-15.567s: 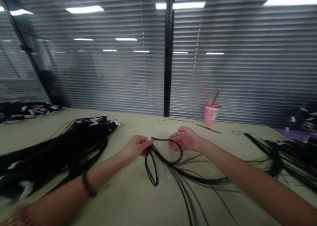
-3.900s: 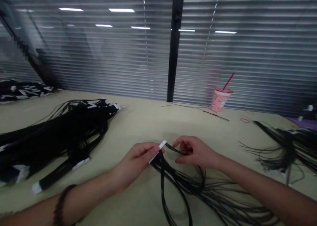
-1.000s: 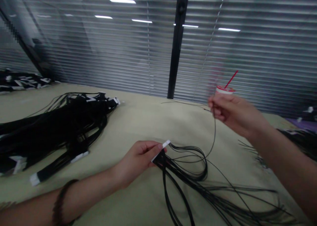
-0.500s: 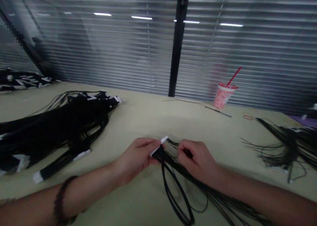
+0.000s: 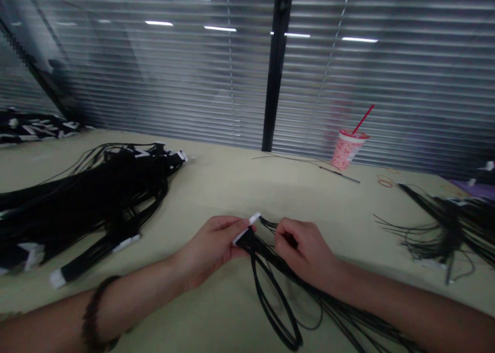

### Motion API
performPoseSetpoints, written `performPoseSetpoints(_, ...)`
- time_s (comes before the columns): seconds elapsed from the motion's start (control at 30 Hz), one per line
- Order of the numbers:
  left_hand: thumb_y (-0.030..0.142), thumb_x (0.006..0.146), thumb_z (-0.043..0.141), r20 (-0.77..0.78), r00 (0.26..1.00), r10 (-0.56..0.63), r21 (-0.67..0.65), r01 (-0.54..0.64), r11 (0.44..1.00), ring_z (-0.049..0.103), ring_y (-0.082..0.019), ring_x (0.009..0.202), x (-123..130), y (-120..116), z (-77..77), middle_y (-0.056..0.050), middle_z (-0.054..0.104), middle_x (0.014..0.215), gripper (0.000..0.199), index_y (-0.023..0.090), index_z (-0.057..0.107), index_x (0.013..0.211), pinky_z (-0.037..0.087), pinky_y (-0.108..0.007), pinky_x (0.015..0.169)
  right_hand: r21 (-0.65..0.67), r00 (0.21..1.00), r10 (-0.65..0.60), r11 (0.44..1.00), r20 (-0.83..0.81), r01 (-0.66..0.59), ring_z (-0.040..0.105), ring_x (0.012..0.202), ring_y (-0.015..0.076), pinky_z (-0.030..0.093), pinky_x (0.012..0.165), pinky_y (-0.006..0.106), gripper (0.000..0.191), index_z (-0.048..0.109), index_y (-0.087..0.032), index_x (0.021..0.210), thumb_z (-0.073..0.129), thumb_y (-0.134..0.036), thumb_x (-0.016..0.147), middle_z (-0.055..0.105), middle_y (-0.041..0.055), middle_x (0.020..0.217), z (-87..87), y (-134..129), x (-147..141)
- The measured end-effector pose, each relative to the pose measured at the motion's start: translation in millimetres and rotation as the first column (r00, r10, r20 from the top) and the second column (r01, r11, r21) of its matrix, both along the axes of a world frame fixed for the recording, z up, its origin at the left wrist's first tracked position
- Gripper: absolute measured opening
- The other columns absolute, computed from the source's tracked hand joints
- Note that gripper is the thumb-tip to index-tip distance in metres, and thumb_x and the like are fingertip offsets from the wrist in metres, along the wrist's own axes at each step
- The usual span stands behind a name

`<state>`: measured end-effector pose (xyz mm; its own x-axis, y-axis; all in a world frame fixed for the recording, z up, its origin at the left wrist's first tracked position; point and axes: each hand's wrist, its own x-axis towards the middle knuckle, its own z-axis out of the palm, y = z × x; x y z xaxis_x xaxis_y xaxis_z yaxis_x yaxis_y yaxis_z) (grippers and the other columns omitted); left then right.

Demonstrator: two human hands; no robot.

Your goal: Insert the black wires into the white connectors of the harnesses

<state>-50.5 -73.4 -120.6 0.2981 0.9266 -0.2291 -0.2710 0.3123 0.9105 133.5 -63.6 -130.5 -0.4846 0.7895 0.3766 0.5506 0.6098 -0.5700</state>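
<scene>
black wire bundle (image 5: pixel 260 301) lies on the bench (image 5: pixel 232 188) directly in front of the person, mid-view, gathered at a white tab (image 5: pixel 244 234) at its top end. left hand (image 5: pixel 211 252) is closed, thumb and fingers pinching the tab and gathered wire end, with the tab poking out past the fingertips, up and to the right. right hand (image 5: pixel 303 255) is curled just to the right of it, fingers pinching some thin strands close to the tab; the fingers hide how many. long axis of the bundle runs from the tab down and right toward the near side of the bench, with a long narrow loop hanging down below the hands and loose strands fanning out under the right forearm. tab end sits at the left hand; right hand is on the strands just past it, the two hands almost touching. bead bracelet (image 5: pixel 95 311) on left wrist. big pile of black wires (image 5: pixel 96 198) with white tabs lies to the left on the bench, smaller tangle (image 5: pixel 444 234) to the right. far side: pink patterned cup (image 5: pixel 347 150) with red straw (image 5: pixel 363 119), thin black rod (image 5: pixel 340 174), rubber bands (image 5: pixel 385 183), all in front of window blinds (image 5: pixel 154 84).
</scene>
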Motion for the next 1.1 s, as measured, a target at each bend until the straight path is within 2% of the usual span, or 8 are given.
performPoseSetpoints(0.3, 0.029, 0.075, 0.059, -0.039, 0.999, 0.017, 0.008, -0.016, 1.0, 0.054, -0.014, 0.069, -0.5, 1.9, -2.5, -0.002, 0.059, 0.069, 0.019, 0.012, 0.062, 0.071, 0.044, -0.029, 0.072, 0.01, 0.999, 0.005, 1.0, -0.034, -0.005, 0.038, 0.049, 0.0064, 0.027, 0.047, 0.019, 0.015, 0.044, -0.016, 0.062, 0.042, -0.015, 0.077, 0.042, -0.0042, 0.054, -0.5, 1.1, 0.0)
performPoseSetpoints(0.53, 0.03, 0.075, 0.058, -0.038, 0.999, 0.001, 0.031, 0.001, 1.0, 0.053, -0.014, 0.069, -1.9, 1.2, -5.6, -0.001, 0.059, 0.068, 0.018, 0.012, 0.065, 0.074, 0.043, -0.028, 0.072, 0.006, 0.999, 0.029, 1.0, 0.027, -0.029, 0.04, 0.051, 0.0068, 0.028, 0.05, 0.019, 0.014, 0.046, -0.016, 0.064, 0.042, -0.016, 0.077, 0.045, -0.0036, 0.056, -2.7, 2.2, -1.3)
performPoseSetpoints(0.7, 0.029, 0.078, 0.056, -0.05, 0.998, -0.036, 0.067, 0.04, 0.997, 0.053, -0.014, 0.072, -2.6, 3.9, -8.0, -0.001, 0.058, 0.067, 0.019, 0.013, 0.065, 0.074, 0.042, -0.029, 0.074, 0.039, 0.998, 0.03, 0.999, 0.053, -0.032, 0.04, 0.051, 0.006, 0.027, 0.049, 0.018, 0.011, 0.049, -0.016, 0.064, 0.047, -0.016, 0.075, 0.046, -0.0043, 0.056, -1.3, 6.1, -2.5)
performPoseSetpoints(0.9, 0.029, 0.08, 0.054, -0.065, 0.995, -0.072, 0.095, 0.078, 0.992, 0.051, -0.013, 0.071, -1.5, 3.1, -6.0, -0.001, 0.056, 0.067, 0.02, 0.012, 0.066, 0.078, 0.042, -0.028, 0.074, 0.046, 0.99, 0.116, 0.992, 0.083, -0.12, 0.038, 0.052, 0.0055, 0.027, 0.052, 0.018, 0.016, 0.045, -0.016, 0.064, 0.043, -0.013, 0.079, 0.044, -0.0044, 0.058, 2.5, 4.7, -2.4)
performPoseSetpoints(1.1, 0.029, 0.081, 0.052, -0.07, 0.994, -0.088, 0.111, 0.095, 0.989, 0.049, -0.013, 0.07, -3.3, 2.1, -7.4, 0.0, 0.054, 0.069, 0.021, 0.013, 0.065, 0.084, 0.041, -0.03, 0.075, 0.086, 0.994, 0.084, 0.992, 0.076, -0.09, 0.04, 0.055, 0.0067, 0.029, 0.054, 0.019, 0.014, 0.046, -0.016, 0.066, 0.042, -0.015, 0.079, 0.046, -0.003, 0.061, 1.4, 5.3, -2.2)
